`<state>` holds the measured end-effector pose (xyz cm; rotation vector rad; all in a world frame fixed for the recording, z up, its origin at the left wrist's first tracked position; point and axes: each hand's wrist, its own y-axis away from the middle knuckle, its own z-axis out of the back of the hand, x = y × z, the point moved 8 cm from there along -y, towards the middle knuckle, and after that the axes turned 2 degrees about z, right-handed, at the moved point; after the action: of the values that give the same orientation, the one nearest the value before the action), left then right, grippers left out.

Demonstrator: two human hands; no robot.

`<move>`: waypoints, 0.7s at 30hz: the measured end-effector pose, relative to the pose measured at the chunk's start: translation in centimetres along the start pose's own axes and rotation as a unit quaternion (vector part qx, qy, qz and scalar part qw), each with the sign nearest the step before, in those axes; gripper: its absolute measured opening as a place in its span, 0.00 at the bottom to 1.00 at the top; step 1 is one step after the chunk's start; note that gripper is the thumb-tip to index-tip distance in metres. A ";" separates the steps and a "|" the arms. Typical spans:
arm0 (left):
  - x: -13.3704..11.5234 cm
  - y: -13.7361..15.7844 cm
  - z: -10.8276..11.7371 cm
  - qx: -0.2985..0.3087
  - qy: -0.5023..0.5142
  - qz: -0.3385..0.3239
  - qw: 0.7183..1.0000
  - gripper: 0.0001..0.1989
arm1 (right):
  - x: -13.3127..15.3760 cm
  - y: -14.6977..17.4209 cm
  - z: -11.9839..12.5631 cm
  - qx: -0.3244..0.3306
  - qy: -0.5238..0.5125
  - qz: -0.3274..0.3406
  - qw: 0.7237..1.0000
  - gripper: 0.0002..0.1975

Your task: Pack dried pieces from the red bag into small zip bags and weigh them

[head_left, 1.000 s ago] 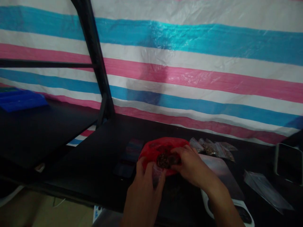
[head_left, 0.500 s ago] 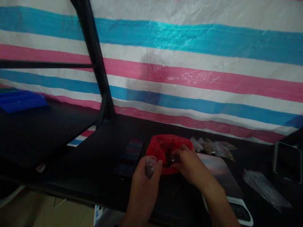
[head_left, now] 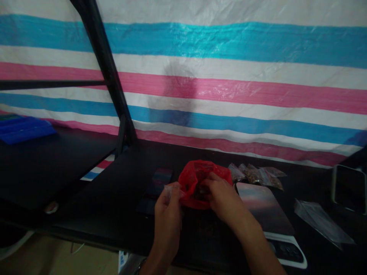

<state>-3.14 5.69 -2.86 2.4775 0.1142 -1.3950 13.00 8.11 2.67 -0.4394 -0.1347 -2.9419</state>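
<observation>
A red plastic bag (head_left: 187, 172) stands open on the black tabletop, with small dark brown pieces inside. My left hand (head_left: 169, 210) is at its left side, thumb and fingers pinched on a small clear plastic bag (head_left: 171, 186). Reaching into the mouth of the red bag, my right hand (head_left: 223, 198) has its fingers curled down among the pieces; the fingertips are hidden, so what they grip cannot be made out. Right of the red bag lies a flat kitchen scale (head_left: 263, 206), its button panel partly behind my right forearm.
Several filled small clear bags (head_left: 258, 175) lie behind the scale. Flat clear bags (head_left: 321, 221) are at the right, near a phone-like framed object (head_left: 348, 189). A dark phone (head_left: 156, 191) rests left of the red bag. A black metal post (head_left: 107, 72) rises at the left.
My left hand has shifted slightly left, turning the small clear bag. My right hand has gone deeper into the red bag, hiding the see-through object that showed at its fingers.
</observation>
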 end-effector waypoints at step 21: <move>-0.7 -0.7 -0.9 0.037 -0.006 -0.017 0.999 0.26 | -0.3 0.0 -1.3 0.037 -0.367 0.096 0.924 0.20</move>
<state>-2.93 6.65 -1.95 2.5384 0.1053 -1.4531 12.90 8.04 1.30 -1.4253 -0.2694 -2.4199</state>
